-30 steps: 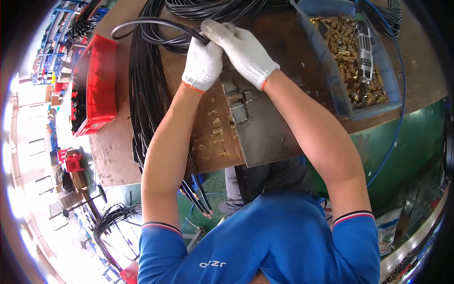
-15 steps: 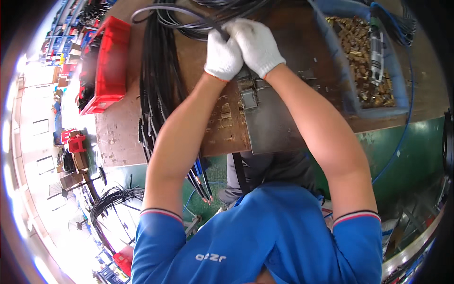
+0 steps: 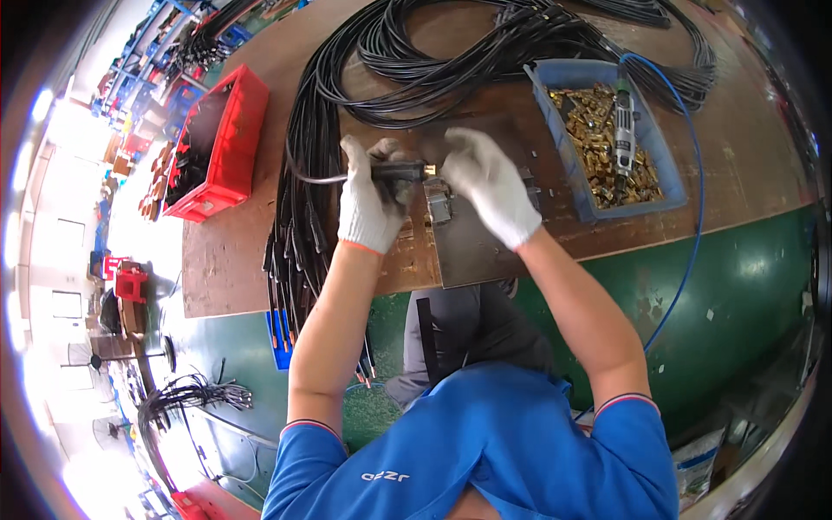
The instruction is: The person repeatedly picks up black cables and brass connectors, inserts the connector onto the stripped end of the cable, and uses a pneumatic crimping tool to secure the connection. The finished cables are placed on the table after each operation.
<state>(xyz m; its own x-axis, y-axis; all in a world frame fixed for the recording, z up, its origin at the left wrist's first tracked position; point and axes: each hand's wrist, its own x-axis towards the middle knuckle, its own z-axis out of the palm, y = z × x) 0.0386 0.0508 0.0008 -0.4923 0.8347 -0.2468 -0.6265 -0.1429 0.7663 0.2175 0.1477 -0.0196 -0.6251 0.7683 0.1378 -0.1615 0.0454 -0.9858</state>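
My left hand (image 3: 364,204), in a white glove, grips a cable end with a thick black sleeve (image 3: 397,172), held sideways above the table. A brass fitting (image 3: 430,170) sticks out of the sleeve's right end, and the thin grey-black cable trails off to the left. Just right of the brass tip is my gloved right hand (image 3: 496,184), a little blurred, its thumb and fingers apart with nothing visible between them. Beneath the hands, a small metal fixture (image 3: 439,206) sits at the edge of a dark metal plate (image 3: 477,247).
Black cables (image 3: 347,95) lie coiled across the back and hang over the front edge at left. A blue bin (image 3: 637,208) of brass fittings stands at right, with a power tool (image 3: 624,139) on top and its blue hose (image 3: 698,199) trailing down. At left stands a red bin (image 3: 238,130).
Both hands were together farther back at the cable; now they are nearer and apart. The cable end with its brass tip has come into view in my left hand. The view has shifted.
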